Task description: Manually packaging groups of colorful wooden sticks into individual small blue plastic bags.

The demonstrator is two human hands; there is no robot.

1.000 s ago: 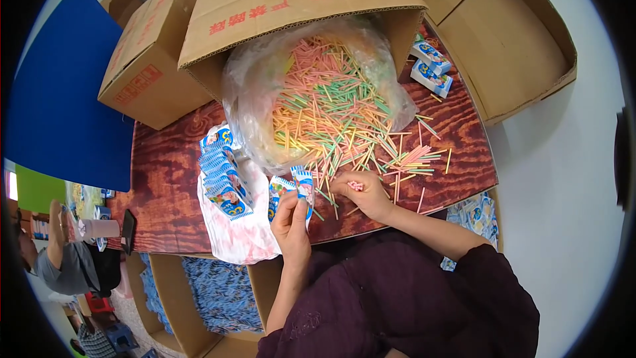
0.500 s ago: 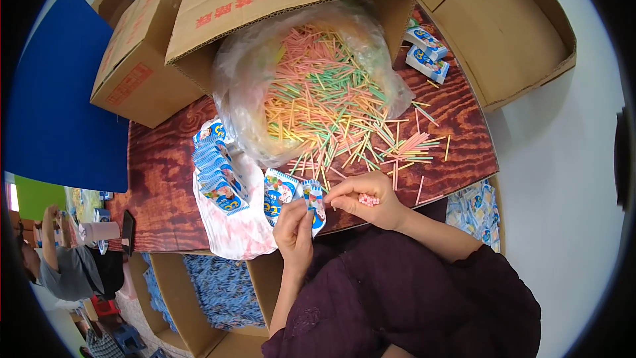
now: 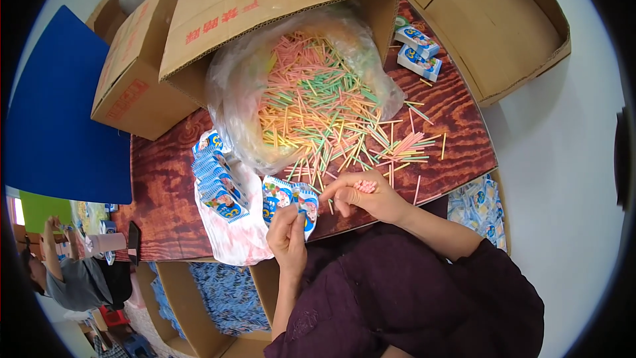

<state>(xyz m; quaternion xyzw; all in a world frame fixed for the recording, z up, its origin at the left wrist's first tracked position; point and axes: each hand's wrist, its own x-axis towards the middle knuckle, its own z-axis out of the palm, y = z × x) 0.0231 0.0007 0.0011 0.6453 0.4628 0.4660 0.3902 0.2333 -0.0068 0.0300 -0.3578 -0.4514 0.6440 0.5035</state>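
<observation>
2 hands (image 3: 288,238) (image 3: 381,200) at near table edge (image 3: 179,250), small gap between

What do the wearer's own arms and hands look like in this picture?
The left hand and right hand are both bare, with no gloves, watch or bracelet visible. The forearms are uncovered too. The loose top is dark purple, and its right sleeve ends around the elbow.
</observation>
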